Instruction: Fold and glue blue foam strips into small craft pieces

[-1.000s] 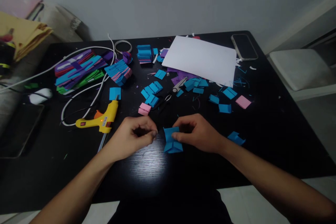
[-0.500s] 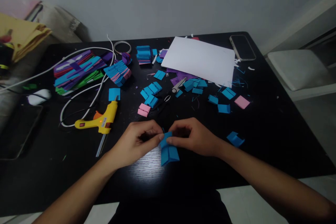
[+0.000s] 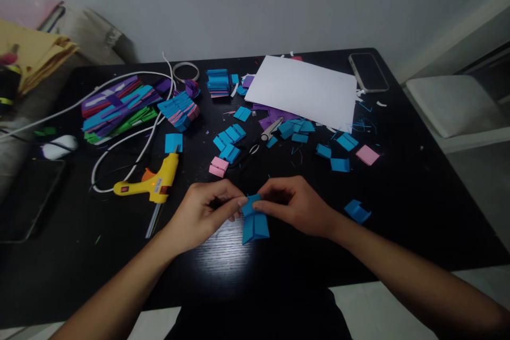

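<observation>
You have room nearside of your hands [image 3: 298, 206] on the counter [image 3: 306, 264]; glue gun [image 3: 162, 183] bars left, scissors [image 3: 271, 130] and blue paper pieces [image 3: 230, 153] ahead.

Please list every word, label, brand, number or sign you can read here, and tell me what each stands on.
No text can be read.
Yellow glue gun: its pale label bears marks too small and blurred to read.
Pale package at the left: dark marks, too blurred to tell whether they are print.
Folded blue paper: no print visible.
</observation>
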Tool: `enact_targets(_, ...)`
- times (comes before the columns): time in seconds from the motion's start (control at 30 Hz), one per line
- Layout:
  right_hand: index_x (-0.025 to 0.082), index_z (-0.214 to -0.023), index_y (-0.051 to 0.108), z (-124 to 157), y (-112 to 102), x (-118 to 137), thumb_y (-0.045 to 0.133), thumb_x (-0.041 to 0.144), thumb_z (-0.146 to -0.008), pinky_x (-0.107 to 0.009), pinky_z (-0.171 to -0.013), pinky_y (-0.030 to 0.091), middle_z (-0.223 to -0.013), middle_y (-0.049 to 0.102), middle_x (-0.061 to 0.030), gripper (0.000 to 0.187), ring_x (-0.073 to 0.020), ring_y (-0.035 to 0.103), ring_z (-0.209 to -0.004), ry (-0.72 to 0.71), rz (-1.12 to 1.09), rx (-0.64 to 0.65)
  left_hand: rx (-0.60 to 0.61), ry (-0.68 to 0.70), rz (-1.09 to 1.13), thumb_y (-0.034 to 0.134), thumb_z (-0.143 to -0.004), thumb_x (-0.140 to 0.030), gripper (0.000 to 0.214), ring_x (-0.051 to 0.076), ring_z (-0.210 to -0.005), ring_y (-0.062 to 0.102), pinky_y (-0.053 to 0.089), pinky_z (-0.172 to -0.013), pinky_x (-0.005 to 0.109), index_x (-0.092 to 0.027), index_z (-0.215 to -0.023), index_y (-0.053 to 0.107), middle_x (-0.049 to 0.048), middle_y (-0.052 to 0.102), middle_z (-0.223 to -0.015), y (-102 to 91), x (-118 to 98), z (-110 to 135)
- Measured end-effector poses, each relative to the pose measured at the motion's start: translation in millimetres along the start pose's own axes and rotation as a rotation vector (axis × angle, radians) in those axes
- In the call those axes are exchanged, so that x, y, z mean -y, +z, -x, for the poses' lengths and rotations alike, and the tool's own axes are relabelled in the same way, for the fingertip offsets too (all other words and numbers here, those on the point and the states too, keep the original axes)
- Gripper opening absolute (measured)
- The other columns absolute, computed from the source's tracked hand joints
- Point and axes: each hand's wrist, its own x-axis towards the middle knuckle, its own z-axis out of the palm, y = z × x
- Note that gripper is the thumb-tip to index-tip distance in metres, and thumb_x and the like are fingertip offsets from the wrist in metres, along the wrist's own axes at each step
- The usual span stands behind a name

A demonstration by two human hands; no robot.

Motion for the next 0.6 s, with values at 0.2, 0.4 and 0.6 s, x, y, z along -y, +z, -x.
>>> enact_targets(0.2, 0.019, -0.094, 0.079, 0.8, 0.8, -1.5, 0.080, 0.037, -0.087, -0.026, -0.070, 0.054, -0.086, 0.078, -0.0027, 0.020, -0.0164, 0.071, -0.079, -0.053, 0.023, -0.027, -0.032, 0.097, -0.149, 0.068, -0.097, -0.023, 0.013, 0.011, -0.065, 0.069, 0.053, -0.062, 0.019, -0.017, -0.088, 0.074, 0.0001, 0.075, -0.073, -0.5, 1.4, 2.2)
enact_targets(0.4, 0.021, -0.091, 0.080, 1.9, 0.9, -0.1, 0.077, 0.033, -0.091, -0.026, -0.072, 0.054, -0.086, 0.079, -0.0015, 0.013, -0.0162, 0.072, -0.079, -0.122, 0.068, -0.067, -0.085, 0.145, -0.192, 0.070, -0.095, -0.022, 0.009, 0.010, -0.064, 0.068, 0.052, -0.060, 0.019, -0.017, -0.090, 0.076, 0.0004, 0.076, -0.076, 2.1, -1.3, 1.1)
enact_targets(0.6, 0.019, -0.092, 0.077, 1.7, 3.2, 0.1, 0.074, 0.029, -0.091, -0.025, -0.069, 0.052, -0.085, 0.076, -0.0018, 0.010, -0.0152, 0.069, -0.077, -0.144, 0.073, -0.066, -0.081, 0.164, -0.177, 0.070, -0.095, -0.021, 0.008, 0.011, -0.066, 0.068, 0.052, -0.062, 0.019, -0.017, -0.091, 0.076, 0.0006, 0.076, -0.076, 3.8, -1.1, 0.1)
